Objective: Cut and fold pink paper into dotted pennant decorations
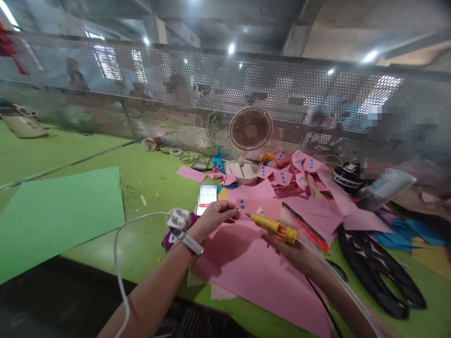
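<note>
My left hand is at the left edge of a pink paper piece with blue diamond marks. Its thumb and forefinger are pinched together; whatever is between them is too small to make out. In my right hand is a yellow glue gun, its metal tip pointing left toward the left fingertips, a small gap away. Under both hands lies a large pink sheet. A lit phone stands just behind my left hand.
White charger plugs with a cable sit left of my wrist. A fan stands behind, beside a heap of folded pink papers. A green sheet lies left. To the right are a red-and-black cutter and a black looped object.
</note>
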Demonstrator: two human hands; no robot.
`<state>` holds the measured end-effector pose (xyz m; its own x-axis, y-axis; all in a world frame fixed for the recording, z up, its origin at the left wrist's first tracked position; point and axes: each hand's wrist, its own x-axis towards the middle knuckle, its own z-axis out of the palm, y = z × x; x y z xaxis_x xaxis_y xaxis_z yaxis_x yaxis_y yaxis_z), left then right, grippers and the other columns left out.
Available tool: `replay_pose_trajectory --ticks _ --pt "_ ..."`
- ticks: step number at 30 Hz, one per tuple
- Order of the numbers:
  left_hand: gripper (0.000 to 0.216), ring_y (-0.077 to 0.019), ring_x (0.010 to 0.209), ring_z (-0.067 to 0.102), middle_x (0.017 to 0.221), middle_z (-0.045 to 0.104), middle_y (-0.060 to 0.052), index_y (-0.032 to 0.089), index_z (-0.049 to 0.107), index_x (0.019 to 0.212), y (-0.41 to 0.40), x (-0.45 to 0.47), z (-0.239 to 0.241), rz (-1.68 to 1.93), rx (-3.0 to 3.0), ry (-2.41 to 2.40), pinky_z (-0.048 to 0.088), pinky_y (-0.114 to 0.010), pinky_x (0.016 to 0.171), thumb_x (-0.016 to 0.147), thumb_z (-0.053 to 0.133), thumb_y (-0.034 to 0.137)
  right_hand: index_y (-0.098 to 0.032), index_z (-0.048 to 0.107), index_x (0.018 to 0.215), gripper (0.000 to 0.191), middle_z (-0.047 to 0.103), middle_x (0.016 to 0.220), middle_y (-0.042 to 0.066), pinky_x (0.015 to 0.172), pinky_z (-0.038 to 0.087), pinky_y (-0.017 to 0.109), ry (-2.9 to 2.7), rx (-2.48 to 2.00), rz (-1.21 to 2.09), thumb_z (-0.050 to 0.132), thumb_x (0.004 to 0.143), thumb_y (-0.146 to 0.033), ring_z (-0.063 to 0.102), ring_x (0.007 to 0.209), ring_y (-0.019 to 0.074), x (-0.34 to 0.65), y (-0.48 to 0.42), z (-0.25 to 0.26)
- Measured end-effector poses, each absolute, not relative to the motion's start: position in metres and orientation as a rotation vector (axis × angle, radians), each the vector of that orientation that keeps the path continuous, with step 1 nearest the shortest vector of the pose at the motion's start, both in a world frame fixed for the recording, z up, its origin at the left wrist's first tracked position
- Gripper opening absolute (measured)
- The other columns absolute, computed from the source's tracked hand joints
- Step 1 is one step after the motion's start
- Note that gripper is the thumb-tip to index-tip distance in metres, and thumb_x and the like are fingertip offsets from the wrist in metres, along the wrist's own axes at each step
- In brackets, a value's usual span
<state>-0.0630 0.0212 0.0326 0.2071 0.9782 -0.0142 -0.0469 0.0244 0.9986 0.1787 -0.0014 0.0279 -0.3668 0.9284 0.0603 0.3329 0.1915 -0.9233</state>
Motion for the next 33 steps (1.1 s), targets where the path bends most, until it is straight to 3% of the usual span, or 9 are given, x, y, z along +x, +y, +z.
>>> replay_pose_trajectory --ticks 7,28,33 --pt "0.025 -0.0109 0.066 0.057 0.075 0.066 -0.003 0.014 0.064 0.083 0.022 -0.063 0.032 1.059 1.301 1.011 0.045 -0.026 0.068 0.075 0.069 0.036 -0.022 0.054 0.075 0.024 0.047 0.056 -0.004 0.042 0.033 0.023 -1.824 -1.248 1.152 0.062 0.076 -0.045 0.043 0.048 0.0106 0.18 -0.003 0.017" --pt "0.021 -0.0087 0.06 0.052 0.066 0.059 0.001 0.013 0.062 0.076 0.017 -0.058 0.043 1.052 1.339 0.986 0.041 -0.024 0.063 0.074 0.068 0.033 -0.02 0.059 0.084 0.033 0.039 0.049 -0.008 0.041 0.029 0.021 -1.742 -1.374 1.196 0.062 0.075 -0.051 0.036 0.044 0.0078 0.177 -0.007 0.017" --pt "0.021 -0.0089 0.061 0.052 0.066 0.059 0.001 0.013 0.063 0.076 0.018 -0.059 0.041 1.051 1.349 0.977 0.041 -0.024 0.063 0.074 0.068 0.033 -0.02 0.059 0.078 0.032 0.039 0.048 -0.007 0.039 0.027 0.021 -1.759 -1.399 1.195 0.062 0.074 -0.051 0.035 0.043 0.0077 0.177 -0.006 0.016"
